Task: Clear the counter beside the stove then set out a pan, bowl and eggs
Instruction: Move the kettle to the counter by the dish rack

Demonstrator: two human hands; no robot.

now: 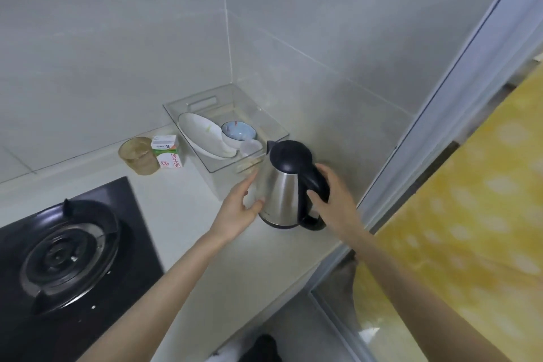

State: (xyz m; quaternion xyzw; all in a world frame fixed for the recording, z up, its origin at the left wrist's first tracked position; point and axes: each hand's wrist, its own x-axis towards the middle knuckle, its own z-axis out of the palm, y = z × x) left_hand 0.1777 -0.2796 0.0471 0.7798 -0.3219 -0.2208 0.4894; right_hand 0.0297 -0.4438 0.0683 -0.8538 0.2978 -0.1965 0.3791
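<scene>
Worktop (182, 214): pale surface to the right of the stove (67, 247), still carrying several things
Kettle (282, 194): steel body with black lid and handle, well right of the stove near the worktop's front edge, leaning slightly; whether its base rests on the worktop or is just off it cannot be told
Right hand (332, 200): fingers wrapped round the kettle's black handle, grasping it
Left hand (238, 209): fingers straight and released, laid against the kettle's steel side that faces the stove
Clear bin (273, 132): behind and right of the stove, in the wall corner, holding a white plate (199, 138), a blue-lined bowl (236, 134) and a small clear cup (251, 146)
Glass (139, 156) and milk carton (169, 151): just behind the stove, side by side by the wall
Progress: clearing seems barely begun, with the kettle the item in hand
Left to do: probably move kettle, glass, milk carton and perhaps clear bin, then set out pan, bowl and eggs; no pan or eggs in view
</scene>
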